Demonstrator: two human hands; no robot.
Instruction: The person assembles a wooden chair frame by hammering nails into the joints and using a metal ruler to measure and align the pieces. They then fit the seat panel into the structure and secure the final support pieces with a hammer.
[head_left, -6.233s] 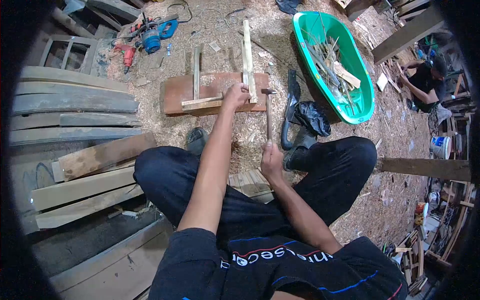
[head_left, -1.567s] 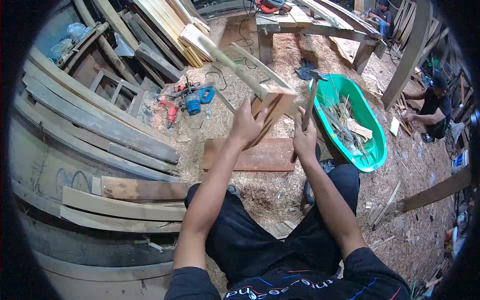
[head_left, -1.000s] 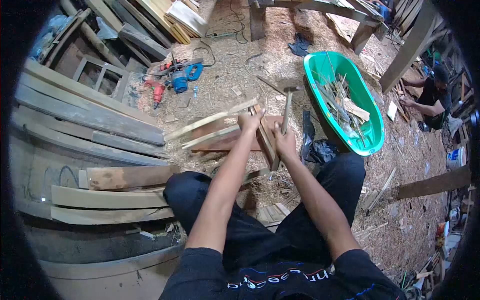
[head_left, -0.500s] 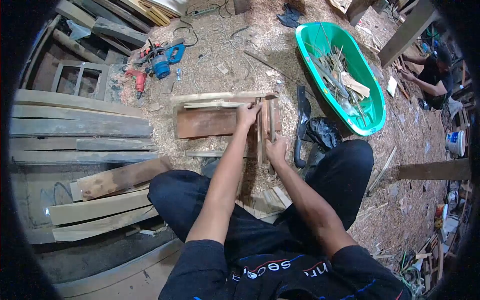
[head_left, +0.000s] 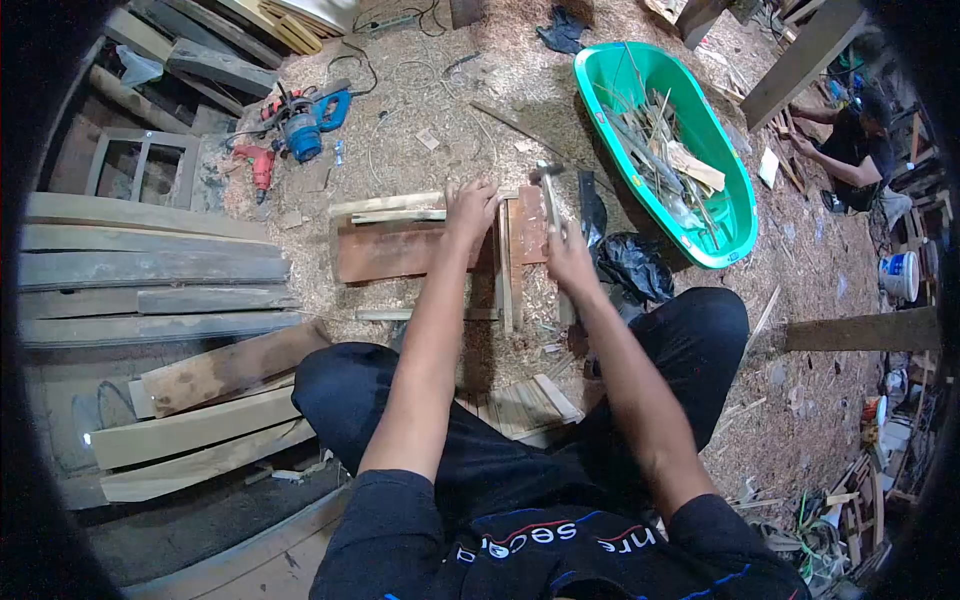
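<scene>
Across the shaving-covered floor [head_left: 810,250], loose things are scattered on every side. To the left, long planks [head_left: 150,270] are stacked, and beyond them a red drill [head_left: 262,172] and a blue power tool [head_left: 302,135] are laid down beside a trailing cord. To the right, a green tub [head_left: 740,195] is filled with wood scraps [head_left: 665,150], and a crumpled black bag [head_left: 635,265] is wedged between it and the right knee [head_left: 705,330]. Farther right, another person [head_left: 860,160] is seen crouched near a white bucket [head_left: 898,277].

Ahead of the knees, a wooden frame [head_left: 516,265] is set over a reddish board [head_left: 385,258], which is partly covered by it; the frame's pale strips are pointed leftward. The frame's far end is touched by the left hand [head_left: 472,208], its fingers slightly bent over the wood; whether they are closed on it cannot be told. The handle of a hammer [head_left: 552,200] is wrapped by the right hand [head_left: 570,262], slightly blurred, with the head pointed away from the body, just beside the board's right end. Both arms are stretched forward, the left nearly straight, the right slanted inward.
</scene>
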